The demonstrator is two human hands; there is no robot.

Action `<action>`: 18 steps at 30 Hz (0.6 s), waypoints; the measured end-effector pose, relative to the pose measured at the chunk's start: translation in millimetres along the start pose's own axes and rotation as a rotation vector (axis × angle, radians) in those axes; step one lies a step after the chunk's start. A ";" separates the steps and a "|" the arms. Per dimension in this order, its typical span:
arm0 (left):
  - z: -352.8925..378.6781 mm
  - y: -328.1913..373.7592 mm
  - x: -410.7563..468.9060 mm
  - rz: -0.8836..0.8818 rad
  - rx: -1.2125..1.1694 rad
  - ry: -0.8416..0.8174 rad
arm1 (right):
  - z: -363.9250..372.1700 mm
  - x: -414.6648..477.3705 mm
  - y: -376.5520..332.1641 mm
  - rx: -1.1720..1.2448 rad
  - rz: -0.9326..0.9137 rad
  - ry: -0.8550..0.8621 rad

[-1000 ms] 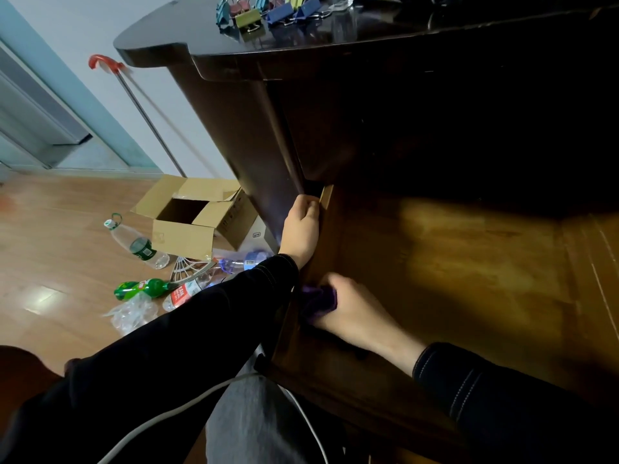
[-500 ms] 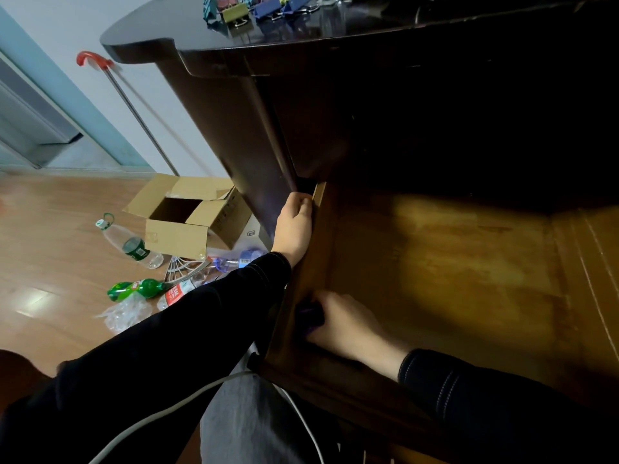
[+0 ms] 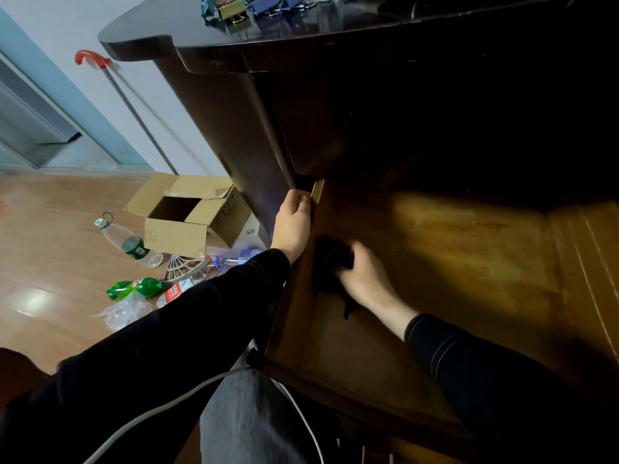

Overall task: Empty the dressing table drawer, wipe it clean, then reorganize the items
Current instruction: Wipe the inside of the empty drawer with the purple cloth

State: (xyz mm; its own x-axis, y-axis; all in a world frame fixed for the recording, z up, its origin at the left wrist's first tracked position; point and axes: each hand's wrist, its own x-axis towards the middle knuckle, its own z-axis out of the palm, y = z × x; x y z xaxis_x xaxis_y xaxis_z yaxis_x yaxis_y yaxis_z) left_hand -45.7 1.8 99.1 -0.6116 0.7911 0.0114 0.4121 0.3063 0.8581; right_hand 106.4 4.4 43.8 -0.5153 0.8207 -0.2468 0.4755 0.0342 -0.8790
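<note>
Against the left inner wall of the pulled-out brown wooden drawer [image 3: 435, 249], the right hand [image 3: 363, 279] clutches a dark crumpled cloth [image 3: 333, 262]; unwiped floor stretches rightward, while the left hand [image 3: 294, 226] clasps the wall's rim.

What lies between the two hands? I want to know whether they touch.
In the head view, the drawer's left side wall runs between them: the left hand grips its top edge outside, the right hand presses a dark cloth inside.

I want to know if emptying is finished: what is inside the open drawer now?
Inside the drawer only the right hand pressing a dark cloth shows. Its rear lies in shadow, unseen.
</note>
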 end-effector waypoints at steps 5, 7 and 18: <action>0.0 -1.1 0.6 0.012 0.008 0.000 | 8.6 -25.8 -4.5 -0.147 -0.075 -0.181; -0.6 -0.6 0.6 0.007 0.007 -0.009 | 15.8 -40.6 -6.9 -0.219 -0.059 -0.344; -0.1 0.8 1.9 0.002 -0.007 0.000 | -4.5 -45.2 -29.5 0.243 0.080 -0.460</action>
State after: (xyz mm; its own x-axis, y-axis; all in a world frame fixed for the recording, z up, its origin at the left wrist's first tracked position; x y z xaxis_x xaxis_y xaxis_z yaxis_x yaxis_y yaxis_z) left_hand -46.6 3.5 99.8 -0.6109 0.7916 0.0134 0.4085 0.3006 0.8619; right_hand 118.8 -31.2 82.7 -0.7703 0.4779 -0.4223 0.3750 -0.1961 -0.9060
